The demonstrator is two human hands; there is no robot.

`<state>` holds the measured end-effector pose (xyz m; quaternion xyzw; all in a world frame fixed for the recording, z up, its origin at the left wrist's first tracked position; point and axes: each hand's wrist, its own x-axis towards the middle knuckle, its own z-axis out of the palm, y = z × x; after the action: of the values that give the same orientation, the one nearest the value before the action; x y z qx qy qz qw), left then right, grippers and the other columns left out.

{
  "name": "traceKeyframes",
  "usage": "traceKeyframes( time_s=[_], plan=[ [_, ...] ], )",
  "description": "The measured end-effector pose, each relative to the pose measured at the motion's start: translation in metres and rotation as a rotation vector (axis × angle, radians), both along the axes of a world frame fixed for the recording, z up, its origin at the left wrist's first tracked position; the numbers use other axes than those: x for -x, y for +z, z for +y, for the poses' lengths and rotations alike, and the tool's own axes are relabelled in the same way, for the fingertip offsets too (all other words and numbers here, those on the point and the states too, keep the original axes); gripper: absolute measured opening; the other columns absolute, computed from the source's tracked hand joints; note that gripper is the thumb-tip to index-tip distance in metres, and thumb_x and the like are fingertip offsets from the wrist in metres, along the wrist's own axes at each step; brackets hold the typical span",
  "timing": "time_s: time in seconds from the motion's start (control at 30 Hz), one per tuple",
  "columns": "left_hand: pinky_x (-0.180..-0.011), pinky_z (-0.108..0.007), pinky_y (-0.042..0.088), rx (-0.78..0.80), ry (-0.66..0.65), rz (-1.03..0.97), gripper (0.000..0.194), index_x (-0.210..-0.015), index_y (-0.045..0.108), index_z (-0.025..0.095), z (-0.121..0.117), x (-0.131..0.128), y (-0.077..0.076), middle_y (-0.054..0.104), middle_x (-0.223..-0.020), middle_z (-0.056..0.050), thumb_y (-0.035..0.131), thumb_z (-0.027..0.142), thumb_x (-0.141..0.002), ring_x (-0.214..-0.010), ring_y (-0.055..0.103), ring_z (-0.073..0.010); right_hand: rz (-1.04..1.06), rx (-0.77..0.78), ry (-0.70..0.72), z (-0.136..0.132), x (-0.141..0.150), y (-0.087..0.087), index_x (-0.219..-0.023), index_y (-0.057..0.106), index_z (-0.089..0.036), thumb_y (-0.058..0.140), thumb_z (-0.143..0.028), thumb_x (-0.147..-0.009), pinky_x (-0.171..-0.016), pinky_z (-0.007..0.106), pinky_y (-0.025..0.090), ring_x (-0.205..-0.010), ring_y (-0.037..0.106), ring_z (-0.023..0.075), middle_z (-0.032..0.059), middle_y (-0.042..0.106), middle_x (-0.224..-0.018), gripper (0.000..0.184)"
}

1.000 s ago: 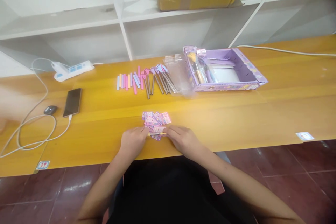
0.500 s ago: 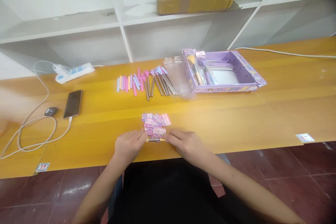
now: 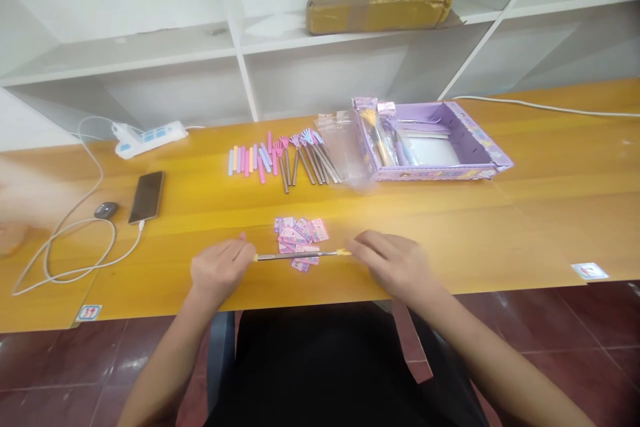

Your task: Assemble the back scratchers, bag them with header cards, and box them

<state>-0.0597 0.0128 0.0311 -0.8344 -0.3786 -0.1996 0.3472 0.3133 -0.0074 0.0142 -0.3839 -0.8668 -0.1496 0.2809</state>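
The left hand [image 3: 223,270], at 9 o'clock of a slim metal rod [image 3: 300,255], had its fingers closed narrow on the yellow end. The right hand [image 3: 393,263], at 3 o'clock, was blurred, but its fingers seemed pinched on the yellow piece [image 3: 343,252] there. The rod lay level between the hands, extended to a long, thin line, in front of and partly over a loose heap of printed cards [image 3: 300,233].

As for how far things had got, two pieces were bagged: a yellow-headed one [image 3: 370,119] and a purple-headed one [image 3: 393,127], both in the purple tray [image 3: 435,174] at 2 o'clock from the rod. The rod in hand was unbagged. At 12 o'clock, a cluster of hand-shaped scratchers [image 3: 305,153] lay unbagged, metal handles bare; at 11 o'clock lay separate coloured sleeves [image 3: 250,159]. Clear bags [image 3: 345,153] were spread at 1 o'clock, against the tray's near left side; whether they held anything could not be told. The cards were loose too, so most of the pieces in view looked unpacked
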Motion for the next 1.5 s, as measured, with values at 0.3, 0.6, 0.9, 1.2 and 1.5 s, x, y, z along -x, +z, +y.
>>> traceKeyframes(
  time_s=[0.3,0.6,0.9,1.2,1.5],
  plan=[
    [-0.052,-0.030,0.020,-0.026,0.142,-0.015,0.041,-0.065,0.045,0.021,-0.003,0.121,0.024,0.045,-0.052,0.004,0.063,0.010,-0.100,-0.050,0.038,-0.0139,0.022,-0.270,-0.439,0.010,-0.173,-0.008,-0.102,0.078,-0.024,0.057,-0.008,-0.100,-0.059,0.023,0.042,-0.068,0.069,0.0123,0.0040,0.084,-0.092,0.026],
    [-0.055,-0.029,0.024,0.132,0.283,0.025,0.045,-0.061,0.051,0.021,-0.011,0.132,0.013,0.053,-0.054,0.003,0.063,0.017,-0.103,-0.054,0.044,-0.0143,0.018,-0.154,-0.411,-0.016,-0.191,-0.023,-0.112,0.069,-0.023,0.055,-0.007,-0.100,-0.057,0.022,0.046,-0.066,0.070,0.0126,0.0021,0.079,-0.098,0.024],
    [-0.059,-0.027,0.021,0.239,0.354,-0.076,0.048,-0.060,0.053,0.020,-0.008,0.127,0.008,0.053,-0.056,0.002,0.057,0.023,-0.107,-0.057,0.045,-0.0144,0.054,-0.046,-0.438,-0.020,-0.194,-0.025,-0.117,0.068,-0.027,0.053,-0.013,-0.103,-0.057,0.024,0.049,-0.069,0.074,0.0143,0.0044,0.080,-0.103,0.025],
    [-0.060,-0.028,0.021,0.307,0.380,-0.151,0.045,-0.061,0.052,0.020,-0.008,0.131,0.004,0.053,-0.056,0.001,0.056,0.025,-0.106,-0.056,0.045,-0.0155,0.115,0.016,-0.480,-0.021,-0.194,-0.025,-0.114,0.070,-0.032,0.054,-0.019,-0.100,-0.058,0.028,0.050,-0.071,0.075,0.0172,0.0073,0.082,-0.103,0.025],
    [-0.055,-0.030,0.026,0.213,0.309,-0.109,0.044,-0.060,0.056,0.021,-0.007,0.115,0.000,0.062,-0.056,0.001,0.061,0.020,-0.103,-0.054,0.053,-0.0140,0.253,-0.038,-0.602,-0.013,-0.185,-0.023,-0.109,0.071,-0.027,0.051,-0.024,-0.101,-0.062,0.029,0.049,-0.066,0.071,0.0186,0.0044,0.073,-0.082,0.022]
  ],
)
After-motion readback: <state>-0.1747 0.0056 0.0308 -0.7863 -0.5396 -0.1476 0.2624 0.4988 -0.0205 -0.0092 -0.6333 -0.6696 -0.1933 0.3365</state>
